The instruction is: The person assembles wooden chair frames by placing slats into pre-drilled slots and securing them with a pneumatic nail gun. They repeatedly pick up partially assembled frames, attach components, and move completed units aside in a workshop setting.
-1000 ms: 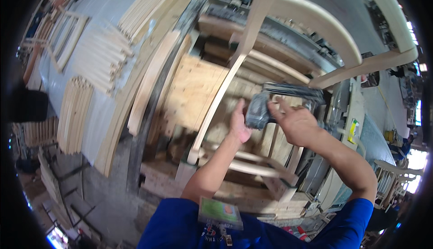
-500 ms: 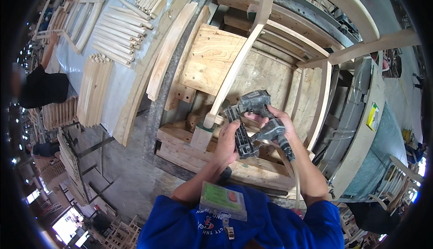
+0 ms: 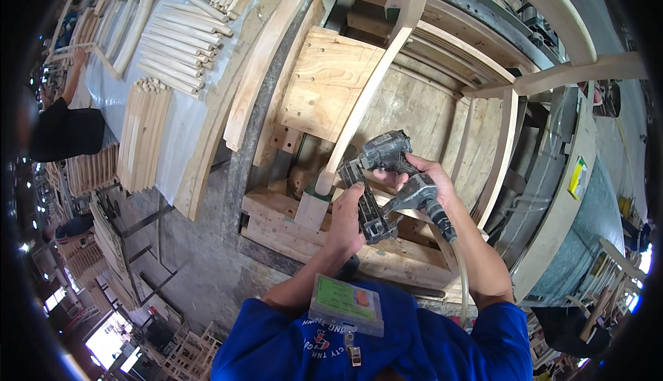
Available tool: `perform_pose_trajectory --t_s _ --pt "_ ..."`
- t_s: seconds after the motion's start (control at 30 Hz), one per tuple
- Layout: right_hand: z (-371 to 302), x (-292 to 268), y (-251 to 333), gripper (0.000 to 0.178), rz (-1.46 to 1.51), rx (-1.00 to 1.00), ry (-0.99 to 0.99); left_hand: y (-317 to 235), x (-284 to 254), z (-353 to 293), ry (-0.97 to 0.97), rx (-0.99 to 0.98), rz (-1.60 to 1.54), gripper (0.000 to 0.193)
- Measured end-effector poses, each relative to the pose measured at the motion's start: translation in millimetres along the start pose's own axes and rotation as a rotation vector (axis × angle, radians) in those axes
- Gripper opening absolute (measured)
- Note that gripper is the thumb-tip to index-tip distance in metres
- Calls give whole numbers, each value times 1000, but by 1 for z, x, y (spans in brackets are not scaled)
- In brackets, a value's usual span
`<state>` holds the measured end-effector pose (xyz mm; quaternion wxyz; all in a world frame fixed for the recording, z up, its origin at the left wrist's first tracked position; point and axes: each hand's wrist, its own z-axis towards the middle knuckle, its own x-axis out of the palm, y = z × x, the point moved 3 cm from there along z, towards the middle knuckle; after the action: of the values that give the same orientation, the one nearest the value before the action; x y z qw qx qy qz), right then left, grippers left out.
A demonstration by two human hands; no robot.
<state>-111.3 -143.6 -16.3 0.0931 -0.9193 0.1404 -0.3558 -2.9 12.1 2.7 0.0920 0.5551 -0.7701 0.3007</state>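
A dark, worn pneumatic nail gun is held in front of me by both hands. My left hand grips its long magazine, with the thumb lying along the side. My right hand is wrapped round the handle. From the handle's end a pale air hose runs down past my right forearm. Beneath the tool lies a wooden chair frame, whose curved rails rise at the upper right. It rests within a wooden jig near my left hand.
Left of the jig, a table carries bundles of wooden slats and rows of spindles. A loose plank lies along the jig's left edge. Another person in a dark top works at far left. A board with a yellow label stands at right.
Both hands still hold the nail gun, nearly in the same place. The view has shifted slightly, and the right forearm sits a little farther right.
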Motion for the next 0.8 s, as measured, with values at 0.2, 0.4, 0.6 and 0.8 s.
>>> perform_pose_trajectory --t_s 0.2,0.4,0.6,0.8 --pt "-1 -2 -3 41 3 26 12 4 -9 4 -12 -11 30 34" --pt "-34 -24 25 45 -536 -172 -156 -9 39 11 35 61 223 16" --pt "-8 -28 77 52 -973 -560 -554 -30 109 100 208 517 1444 30" --pt "64 -44 160 38 -827 -391 -528 -143 152 188 -450 1734 1864 48"
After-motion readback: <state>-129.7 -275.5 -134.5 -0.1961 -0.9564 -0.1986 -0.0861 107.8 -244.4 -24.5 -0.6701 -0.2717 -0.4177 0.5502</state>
